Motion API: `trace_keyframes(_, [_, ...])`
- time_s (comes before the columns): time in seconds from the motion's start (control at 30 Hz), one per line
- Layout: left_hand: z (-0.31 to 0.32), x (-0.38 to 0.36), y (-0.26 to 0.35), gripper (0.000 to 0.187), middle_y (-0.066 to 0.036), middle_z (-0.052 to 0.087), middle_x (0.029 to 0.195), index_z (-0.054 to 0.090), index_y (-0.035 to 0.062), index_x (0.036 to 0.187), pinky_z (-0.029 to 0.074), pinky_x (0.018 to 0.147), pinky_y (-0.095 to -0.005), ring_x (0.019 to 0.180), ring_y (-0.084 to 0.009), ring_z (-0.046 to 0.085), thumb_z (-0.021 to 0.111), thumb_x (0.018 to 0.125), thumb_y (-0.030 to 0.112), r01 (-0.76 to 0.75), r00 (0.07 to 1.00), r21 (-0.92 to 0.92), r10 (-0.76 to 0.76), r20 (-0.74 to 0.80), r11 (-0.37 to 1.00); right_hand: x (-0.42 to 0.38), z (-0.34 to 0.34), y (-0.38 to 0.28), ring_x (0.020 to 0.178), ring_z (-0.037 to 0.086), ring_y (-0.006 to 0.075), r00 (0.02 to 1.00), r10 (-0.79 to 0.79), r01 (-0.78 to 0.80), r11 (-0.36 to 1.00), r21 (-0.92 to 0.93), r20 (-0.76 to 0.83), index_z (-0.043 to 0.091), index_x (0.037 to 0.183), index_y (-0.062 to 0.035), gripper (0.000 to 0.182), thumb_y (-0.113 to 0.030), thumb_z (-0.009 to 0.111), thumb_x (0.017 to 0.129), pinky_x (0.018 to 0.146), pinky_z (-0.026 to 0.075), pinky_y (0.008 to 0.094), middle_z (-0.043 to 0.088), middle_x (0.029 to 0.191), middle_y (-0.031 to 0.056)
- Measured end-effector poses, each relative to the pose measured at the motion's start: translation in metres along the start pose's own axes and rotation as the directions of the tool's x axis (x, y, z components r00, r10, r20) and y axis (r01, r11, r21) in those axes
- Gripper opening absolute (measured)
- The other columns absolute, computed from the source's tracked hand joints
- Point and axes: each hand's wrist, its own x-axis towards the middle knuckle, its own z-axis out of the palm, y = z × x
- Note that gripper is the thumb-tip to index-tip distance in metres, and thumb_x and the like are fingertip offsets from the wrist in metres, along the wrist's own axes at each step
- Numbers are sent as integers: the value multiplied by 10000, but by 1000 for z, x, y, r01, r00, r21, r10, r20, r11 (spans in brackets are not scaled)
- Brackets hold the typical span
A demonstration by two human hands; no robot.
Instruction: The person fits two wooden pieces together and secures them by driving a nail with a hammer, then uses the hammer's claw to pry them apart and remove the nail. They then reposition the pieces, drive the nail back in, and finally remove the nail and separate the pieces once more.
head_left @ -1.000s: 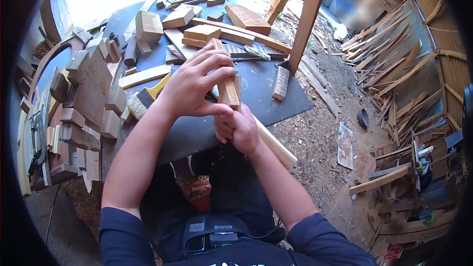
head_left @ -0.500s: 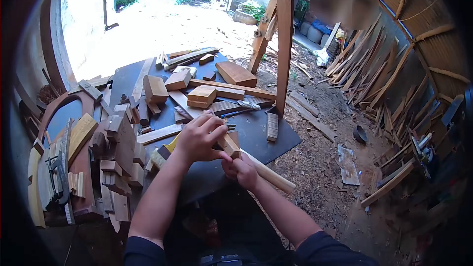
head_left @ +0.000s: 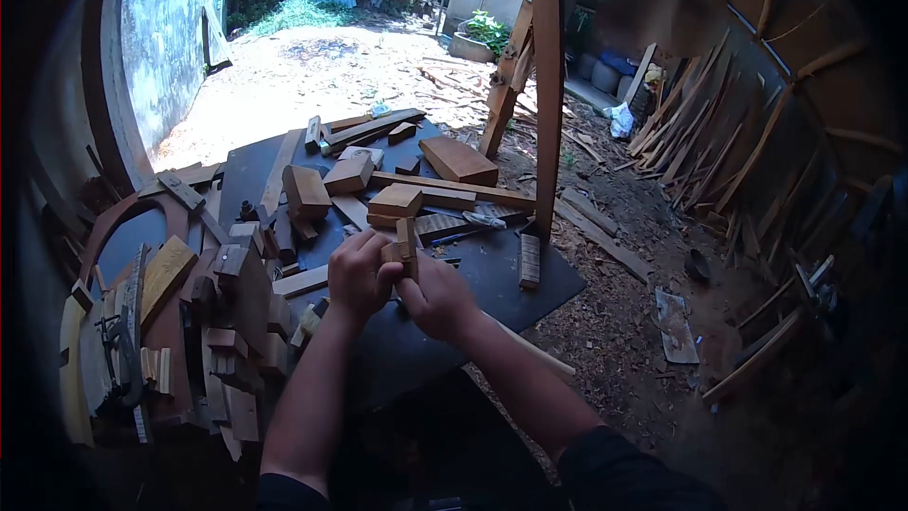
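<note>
My left hand [head_left: 356,274] is closed around a small wooden piece [head_left: 406,241] that stands up between both hands over the dark table. From the other side my right hand [head_left: 443,298] grips the same piece, its thumb close to the left thumb. The piece looks like short bars meeting at an angle; its lower part is hidden by the fingers. Just beyond the hands lies a pair of stacked wood blocks [head_left: 394,201]. A paintbrush [head_left: 307,324] rests left of my left forearm, and a pale wooden strip [head_left: 537,352] sticks out beyond my right forearm.
Several blocks and offcuts, including a thick block [head_left: 458,161], cover the back of the dark table [head_left: 482,270]. More wood and a clamp [head_left: 121,360] crowd the left side. A wooden post [head_left: 546,85] rises at the table's right corner. Planks [head_left: 686,132] lean along the right wall.
Both hands have moved up and slightly left with the wooden piece. It has turned from slanting toward me to standing nearly upright, and my left hand has shifted its hold.
</note>
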Motion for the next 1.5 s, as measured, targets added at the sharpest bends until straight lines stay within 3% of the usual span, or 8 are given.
trace_keyframes(0.2, [3, 0, -6, 868, -183, 621, 718, 642, -3, 795, 487, 619, -447, 693, -394, 664, 346, 973, 793, 165, 980, -248, -187, -67, 955, 25, 7, -8, 845, 671, 498, 999, -23, 26, 996, -82, 40, 537, 1152, 24, 390, -278, 504, 907, 796, 522, 592, 685, 849, 292])
trace_keyframes(0.37, [7, -6, -13, 914, -70, 666, 697, 693, -16, 820, 499, 623, -332, 675, -136, 640, 358, 961, 823, 379, 910, -406, -414, 1, 832, 42, 16, -5, 823, 688, 486, 998, -67, 66, 981, -180, -3, 545, 1107, 26, 401, -326, 497, 920, 795, 535, 583, 697, 863, 282])
trace_keyframes(0.57, [11, 2, -10, 867, -23, 650, 655, 699, 0, 881, 504, 612, -276, 639, -93, 631, 367, 982, 794, 497, 772, -578, -633, -45, 647, 66, 24, 4, 813, 697, 478, 994, -70, 84, 980, -183, 79, 525, 1060, 13, 431, -404, 495, 954, 766, 538, 575, 693, 839, 267])
trace_keyframes(0.97, [17, -8, -29, 907, -75, 700, 942, 673, -14, 1115, 534, 776, -307, 843, -140, 670, 328, 978, 813, 547, 763, -679, -625, 164, 489, 52, 49, 14, 1097, 627, 437, 955, -126, 189, 956, 223, -268, 458, 1368, 37, 798, -615, 603, 932, 919, 516, 495, 563, 1180, 267])
trace_keyframes(1.2, [19, -1, -2, 765, -105, 697, 1033, 599, -13, 1272, 547, 791, -314, 889, -159, 680, 358, 1053, 679, 644, 706, -669, -625, 334, 371, 52, 54, 19, 1258, 509, 426, 859, -139, 184, 982, 43, -493, 365, 1477, 81, 931, -596, 661, 911, 1067, 425, 473, 456, 1330, 280])
trace_keyframes(1.3, [-6, 12, 11, 599, -106, 682, 988, 578, -11, 1271, 548, 713, -300, 810, -152, 675, 382, 1088, 524, 683, 729, -413, -535, 427, 602, 54, 51, 29, 1283, 483, 418, 891, -45, 97, 991, 93, -452, 347, 1473, 96, 926, -577, 658, 918, 1106, 384, 477, 439, 1349, 285])
trace_keyframes(1.43, [-21, 17, 38, 465, -40, 597, 835, 571, 38, 1200, 454, 463, -269, 527, -127, 539, 370, 1086, 441, 908, 416, -348, -602, 681, 233, 58, 49, 31, 1272, 495, 407, 897, 188, -17, 919, 395, -400, 376, 1440, 98, 859, -543, 645, 935, 1115, 373, 472, 448, 1352, 283])
trace_keyframes(1.5, [-17, 0, 34, 462, -30, 575, 761, 554, 69, 1195, 413, 404, -260, 477, -113, 515, 383, 1080, 482, 878, 464, -449, -529, 711, 166, 58, 50, 30, 1269, 498, 402, 882, 276, -78, 884, 461, -382, 404, 1408, 95, 812, -534, 632, 947, 1116, 373, 465, 466, 1343, 283])
